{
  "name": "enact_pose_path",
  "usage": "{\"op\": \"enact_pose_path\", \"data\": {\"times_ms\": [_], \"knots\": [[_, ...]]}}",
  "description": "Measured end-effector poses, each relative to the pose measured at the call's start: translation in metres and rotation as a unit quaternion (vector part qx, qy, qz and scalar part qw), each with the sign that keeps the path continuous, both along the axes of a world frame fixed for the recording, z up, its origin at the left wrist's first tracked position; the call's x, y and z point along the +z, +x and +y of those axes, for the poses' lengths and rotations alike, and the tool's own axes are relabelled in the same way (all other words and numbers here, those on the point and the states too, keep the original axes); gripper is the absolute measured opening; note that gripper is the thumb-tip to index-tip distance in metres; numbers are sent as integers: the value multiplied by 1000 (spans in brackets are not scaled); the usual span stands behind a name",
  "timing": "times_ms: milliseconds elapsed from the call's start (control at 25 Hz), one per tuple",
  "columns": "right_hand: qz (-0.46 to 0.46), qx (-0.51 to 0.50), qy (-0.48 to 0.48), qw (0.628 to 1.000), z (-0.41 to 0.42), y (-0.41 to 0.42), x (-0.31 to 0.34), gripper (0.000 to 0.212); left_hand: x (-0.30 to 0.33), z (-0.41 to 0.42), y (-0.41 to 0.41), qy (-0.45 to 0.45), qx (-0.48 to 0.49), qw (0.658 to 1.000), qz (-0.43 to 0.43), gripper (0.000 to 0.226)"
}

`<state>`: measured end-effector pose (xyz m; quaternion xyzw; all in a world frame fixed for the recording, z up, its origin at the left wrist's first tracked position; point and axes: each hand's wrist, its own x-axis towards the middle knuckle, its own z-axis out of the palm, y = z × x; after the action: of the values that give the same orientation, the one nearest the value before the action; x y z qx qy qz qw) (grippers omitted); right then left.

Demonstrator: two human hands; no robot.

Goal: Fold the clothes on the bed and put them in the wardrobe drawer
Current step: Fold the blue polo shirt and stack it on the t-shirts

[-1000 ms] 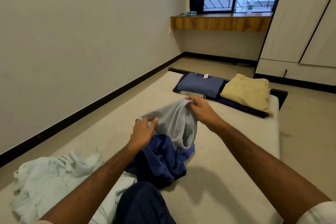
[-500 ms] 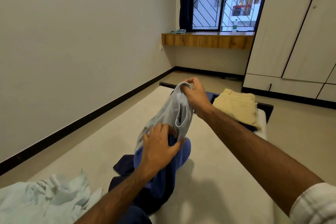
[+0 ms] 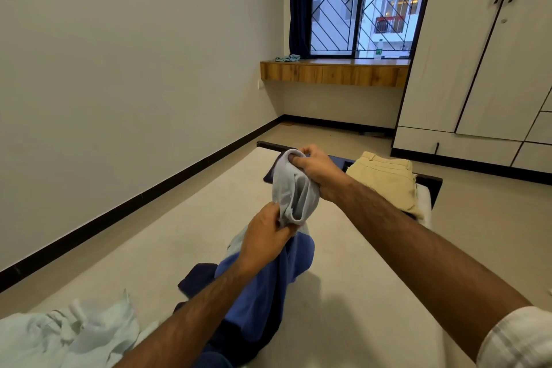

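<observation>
A grey and blue garment (image 3: 294, 194) hangs above the beige bed (image 3: 343, 293), its blue lower part (image 3: 263, 293) trailing down onto the mattress. My right hand (image 3: 316, 166) grips the grey top edge, held highest. Lower down, my left hand (image 3: 265, 236) pinches the grey fabric near where it meets the blue. A crumpled pale mint garment (image 3: 68, 334) lies at the bed's near left corner. Folded beige trousers (image 3: 385, 176) sit at the far end beside a dark blue folded piece (image 3: 270, 175), mostly hidden by my right hand. The white wardrobe (image 3: 478, 69) has drawers (image 3: 457, 145) along its bottom.
A dark navy cloth (image 3: 197, 276) lies under the blue fabric. A wooden window ledge (image 3: 331, 70) carries a small cloth and a bottle. Bare floor runs between the bed, the left wall and the wardrobe.
Both hands have lifted the grey and blue garment higher off the bed. My left hand shifted its hold along the grey fabric. The camera has tilted upward.
</observation>
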<state>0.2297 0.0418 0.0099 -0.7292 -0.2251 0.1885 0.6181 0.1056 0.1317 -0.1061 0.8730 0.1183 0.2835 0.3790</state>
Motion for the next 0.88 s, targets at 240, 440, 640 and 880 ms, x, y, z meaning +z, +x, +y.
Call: {"op": "enact_pose_path", "data": {"times_ms": [240,440,640,880], "knots": [[-317,-69,-231,917,-24,39,-22,20,17,22,-17,-41,-50,998,-22,26],[-215,115,-228,943,-27,-8,-29,60,25,24,-14,-84,-29,996,-30,32],[-142,117,-150,971,-21,-20,-48,53,27,22,-11,-189,-58,980,-25,46],[-58,190,-99,975,-23,-11,-49,52,27,27,-20,-191,-109,975,-10,33]]}}
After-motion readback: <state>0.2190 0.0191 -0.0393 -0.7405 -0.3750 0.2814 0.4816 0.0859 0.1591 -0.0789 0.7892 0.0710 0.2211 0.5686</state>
